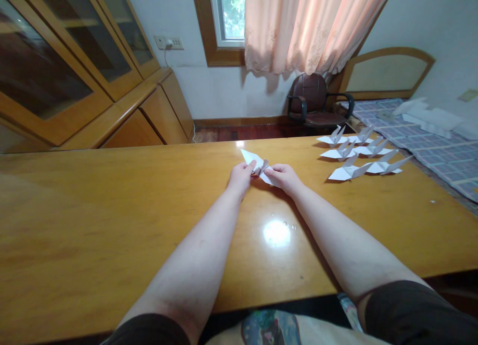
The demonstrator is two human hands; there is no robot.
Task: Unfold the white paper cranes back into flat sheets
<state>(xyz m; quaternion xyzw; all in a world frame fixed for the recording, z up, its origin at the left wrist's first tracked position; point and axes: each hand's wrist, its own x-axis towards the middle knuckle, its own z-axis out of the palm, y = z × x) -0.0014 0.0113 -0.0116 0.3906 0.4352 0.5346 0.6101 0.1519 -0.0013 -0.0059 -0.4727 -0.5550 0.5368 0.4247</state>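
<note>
paper piece [249,158] pinched on table [112,210]; folded cranes [358,156] rightward.

A white partly folded paper sheet [249,158] sits low over the table's far middle, at 12 o'clock from the person. One flat pointed flap reaches toward 10 o'clock, and a narrow creased tip stands up at its centre. The left hand [241,176] and right hand [284,178] pinch it from either side.
</note>
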